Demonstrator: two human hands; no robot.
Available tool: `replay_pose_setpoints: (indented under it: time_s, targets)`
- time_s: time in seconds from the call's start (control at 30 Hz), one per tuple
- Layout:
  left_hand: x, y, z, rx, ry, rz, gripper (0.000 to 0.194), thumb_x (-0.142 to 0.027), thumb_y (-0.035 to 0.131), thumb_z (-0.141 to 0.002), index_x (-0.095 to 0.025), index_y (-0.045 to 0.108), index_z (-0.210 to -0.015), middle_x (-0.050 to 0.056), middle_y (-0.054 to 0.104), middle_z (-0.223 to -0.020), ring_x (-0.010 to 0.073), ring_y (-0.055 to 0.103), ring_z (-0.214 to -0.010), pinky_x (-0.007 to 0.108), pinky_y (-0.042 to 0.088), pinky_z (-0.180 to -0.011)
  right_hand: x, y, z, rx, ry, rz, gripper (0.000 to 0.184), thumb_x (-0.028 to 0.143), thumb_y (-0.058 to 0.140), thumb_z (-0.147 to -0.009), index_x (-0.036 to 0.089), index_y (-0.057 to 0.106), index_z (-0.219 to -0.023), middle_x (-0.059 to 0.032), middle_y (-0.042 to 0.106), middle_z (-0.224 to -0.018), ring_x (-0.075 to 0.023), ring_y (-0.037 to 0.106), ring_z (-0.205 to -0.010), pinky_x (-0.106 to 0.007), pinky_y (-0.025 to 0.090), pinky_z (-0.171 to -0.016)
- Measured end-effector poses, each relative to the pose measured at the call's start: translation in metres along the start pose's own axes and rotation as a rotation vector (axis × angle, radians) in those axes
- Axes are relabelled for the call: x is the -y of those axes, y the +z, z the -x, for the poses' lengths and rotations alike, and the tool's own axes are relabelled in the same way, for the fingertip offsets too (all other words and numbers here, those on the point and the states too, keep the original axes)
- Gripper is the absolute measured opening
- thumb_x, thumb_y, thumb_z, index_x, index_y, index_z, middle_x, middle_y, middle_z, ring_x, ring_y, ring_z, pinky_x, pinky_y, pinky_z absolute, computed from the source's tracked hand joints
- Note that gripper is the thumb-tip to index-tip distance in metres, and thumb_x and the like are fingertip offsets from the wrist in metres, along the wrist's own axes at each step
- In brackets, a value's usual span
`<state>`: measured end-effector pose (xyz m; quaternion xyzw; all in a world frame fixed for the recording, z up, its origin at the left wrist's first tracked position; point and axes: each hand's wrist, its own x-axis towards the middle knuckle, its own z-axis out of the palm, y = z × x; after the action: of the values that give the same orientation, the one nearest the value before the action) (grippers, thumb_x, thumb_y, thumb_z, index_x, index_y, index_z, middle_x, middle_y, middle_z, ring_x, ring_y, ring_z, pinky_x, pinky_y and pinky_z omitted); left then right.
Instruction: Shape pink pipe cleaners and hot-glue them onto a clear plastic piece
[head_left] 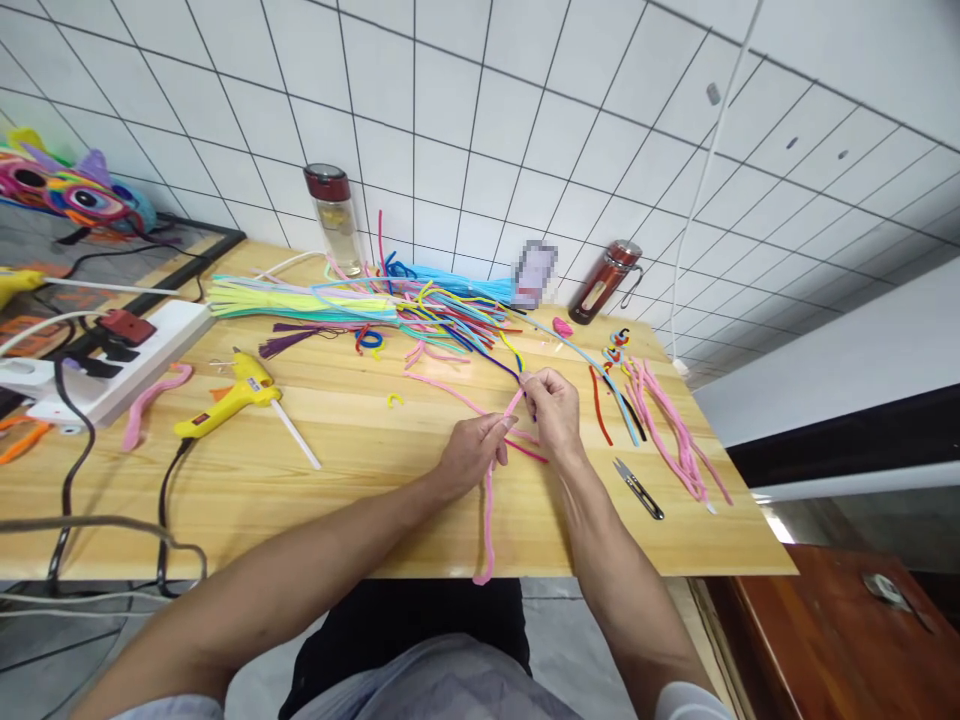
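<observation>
A pink pipe cleaner [489, 520] runs up between my two hands, its lower end hanging down toward the table's front edge. My left hand [474, 452] is closed on its middle, with thumb and fingers pinched. Just above and to the right, my right hand [551, 408] pinches the upper end of the same stem. Beneath the hands, another pink pipe cleaner [442, 388] lies on the wood. Right of my right hand are thread snips [639, 489], short red, blue and black pieces, and a loose bundle of pink pipe cleaners [667, 430].
A large pile of coloured pipe cleaners [315, 300] spans the table's back. To the left are a yellow glue gun [236, 395] and a white power strip [161, 345] with trailing cables. Two bottles, a glass one [335, 225] and a brown one [606, 283], stand by the tiled wall.
</observation>
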<state>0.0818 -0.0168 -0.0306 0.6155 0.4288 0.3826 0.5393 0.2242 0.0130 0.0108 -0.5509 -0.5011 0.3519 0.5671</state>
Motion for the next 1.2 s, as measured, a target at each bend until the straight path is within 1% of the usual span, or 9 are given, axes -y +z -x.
replay_pose_setpoints:
  time_s: [0.13,0.23,0.37,0.5,0.73,0.83,0.97,1.1,1.2]
  targets:
    - [-0.002,0.004,-0.001,0.065,0.012,0.055,0.046,-0.053,0.046,-0.098,-0.02,0.061,-0.07,-0.003,0.06,-0.054,0.0109,0.051,-0.044,0.024,0.04,-0.049,0.002,0.003,0.0,0.025,0.144,-0.328,0.042,0.04,0.077,-0.077,0.022,0.043,-0.06,0.0087,0.035,-0.051,-0.0072,0.026,-0.046,-0.024,0.023,-0.046]
    - [-0.004,0.005,0.0,0.052,0.011,0.049,0.047,-0.052,0.046,-0.099,-0.02,0.061,-0.067,-0.002,0.059,-0.053,0.0106,0.051,-0.044,0.024,0.041,-0.05,0.001,0.006,-0.001,0.074,0.238,-0.406,0.048,0.046,0.081,-0.076,0.023,0.041,-0.063,0.0104,0.031,-0.053,-0.0062,0.025,-0.044,-0.023,0.023,-0.043]
    - [-0.003,0.005,0.001,-0.022,0.01,0.063,0.049,-0.048,0.046,-0.099,-0.02,0.057,-0.061,-0.002,0.057,-0.05,0.0106,0.051,-0.045,0.023,0.041,-0.052,-0.005,0.006,0.003,0.057,0.113,-0.224,0.045,0.058,0.073,-0.085,0.022,0.051,-0.07,0.0083,0.038,-0.056,-0.0081,0.032,-0.047,-0.023,0.027,-0.045]
    - [0.0,0.005,0.001,-0.04,0.067,0.079,0.045,-0.042,0.047,-0.1,-0.019,0.058,-0.063,-0.002,0.058,-0.052,0.0105,0.052,-0.048,0.023,0.042,-0.056,-0.009,0.008,0.008,0.007,-0.027,-0.012,0.035,0.049,0.071,-0.087,0.021,0.058,-0.071,0.0066,0.043,-0.058,-0.0096,0.037,-0.051,-0.024,0.031,-0.048]
    - [0.005,0.01,0.0,0.064,0.075,0.124,0.04,-0.042,0.045,-0.1,-0.02,0.058,-0.068,-0.002,0.058,-0.054,0.0114,0.052,-0.047,0.024,0.041,-0.055,-0.009,0.012,0.009,-0.05,0.138,-0.146,0.025,0.04,0.063,-0.081,0.024,0.05,-0.066,0.0076,0.035,-0.052,-0.0105,0.025,-0.043,-0.026,0.019,-0.039]
    - [0.005,0.009,-0.001,0.058,-0.006,0.187,0.042,-0.045,0.046,-0.099,-0.02,0.057,-0.068,-0.002,0.058,-0.053,0.0116,0.05,-0.046,0.024,0.04,-0.052,-0.012,0.011,0.006,0.017,0.142,-0.108,0.029,0.049,0.065,-0.084,0.024,0.058,-0.074,0.0059,0.042,-0.055,-0.0115,0.034,-0.046,-0.026,0.024,-0.042]
    - [0.002,0.003,-0.005,-0.038,-0.016,0.26,0.041,-0.048,0.048,-0.099,-0.02,0.059,-0.071,-0.002,0.059,-0.058,0.0129,0.051,-0.052,0.026,0.042,-0.056,-0.018,0.013,0.004,0.079,0.012,0.045,0.04,0.06,0.064,-0.087,0.021,0.066,-0.091,0.0034,0.052,-0.066,-0.0139,0.047,-0.057,-0.027,0.039,-0.052]
    - [-0.002,-0.01,-0.015,-0.305,0.13,0.2,0.037,-0.043,0.052,-0.099,-0.019,0.064,-0.073,0.002,0.061,-0.078,0.0169,0.059,-0.081,0.028,0.048,-0.08,-0.021,0.017,0.009,0.116,-0.048,0.128,0.041,0.057,0.066,-0.088,0.02,0.064,-0.107,0.0,0.066,-0.083,-0.0155,0.057,-0.069,-0.029,0.047,-0.066]
    - [-0.002,-0.021,-0.025,-0.429,0.124,0.237,0.033,-0.041,0.053,-0.098,-0.018,0.076,-0.091,0.007,0.065,-0.097,0.0199,0.063,-0.098,0.031,0.049,-0.093,-0.022,0.022,0.016,0.216,0.002,0.123,0.043,0.058,0.065,-0.09,0.02,0.064,-0.109,-0.0017,0.07,-0.086,-0.016,0.062,-0.071,-0.029,0.048,-0.068]
